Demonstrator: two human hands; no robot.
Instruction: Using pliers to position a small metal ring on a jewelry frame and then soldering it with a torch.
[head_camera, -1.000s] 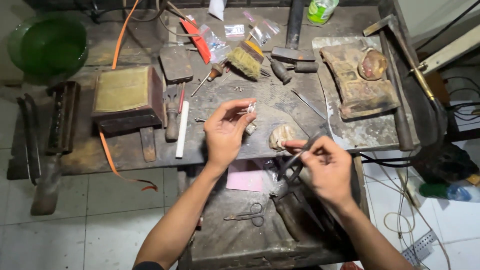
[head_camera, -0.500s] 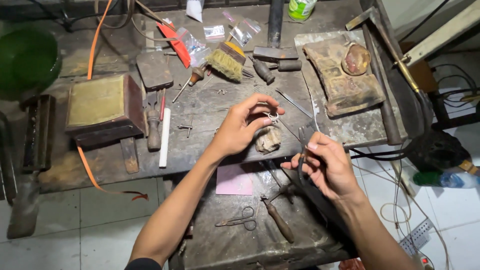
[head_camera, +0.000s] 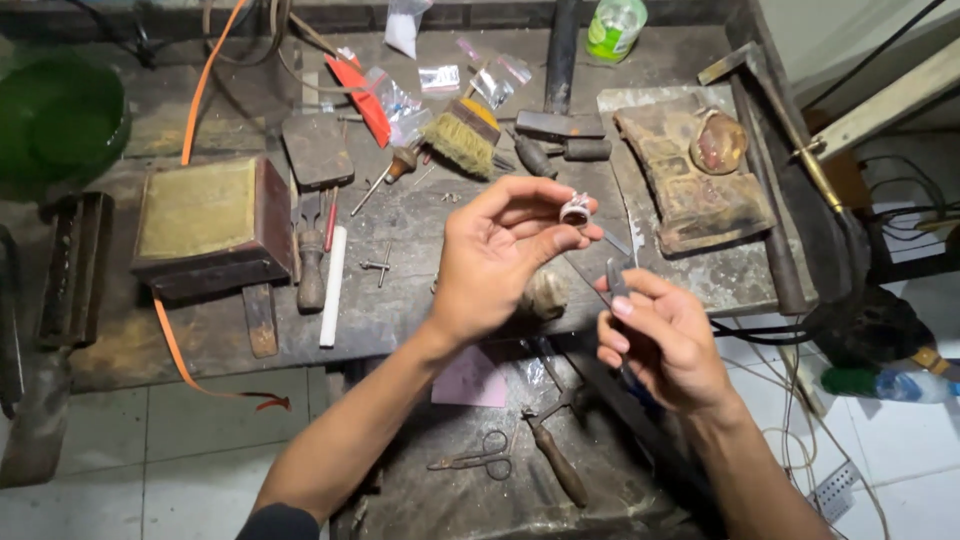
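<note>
Ring (head_camera: 575, 210), small and silvery with a raised setting on top, sits pinched between the thumb and fingertips of the left hand (head_camera: 495, 255), held up above the workbench (head_camera: 410, 215). The fingers are closed on its sides, with the setting facing the camera. Judged light and rigid; polished metal is likely slippery, and the setting looks like the delicate part. The band's flanks seem the safer place to grip, as is done here.

The right hand (head_camera: 665, 345) is curled around a slim dark tool (head_camera: 617, 280), with thumb and forefinger clamped near its tip. The tip points up towards the ring but stands just apart from it. What kind of tool it is cannot be told; most of it is hidden in the fist.

Outward from the hands:
- A rounded stone-like lump (head_camera: 545, 295) lies on the bench directly under the left hand.
- A pink paper scrap (head_camera: 470, 380), small scissors (head_camera: 475, 462) and a wooden-handled tool (head_camera: 555, 462) lie on the lower bench surface.
- A white rod (head_camera: 333, 285) and a wooden block with a worn top (head_camera: 210, 225) lie to the left.
- A bristle brush (head_camera: 462, 138), small plastic bags (head_camera: 495, 80) and a red-handled tool (head_camera: 362, 100) lie at the back.
- A worn leather pad (head_camera: 690, 190) rests on a grey slab to the right.
- A green basin (head_camera: 60, 120) stands at far left.
</note>
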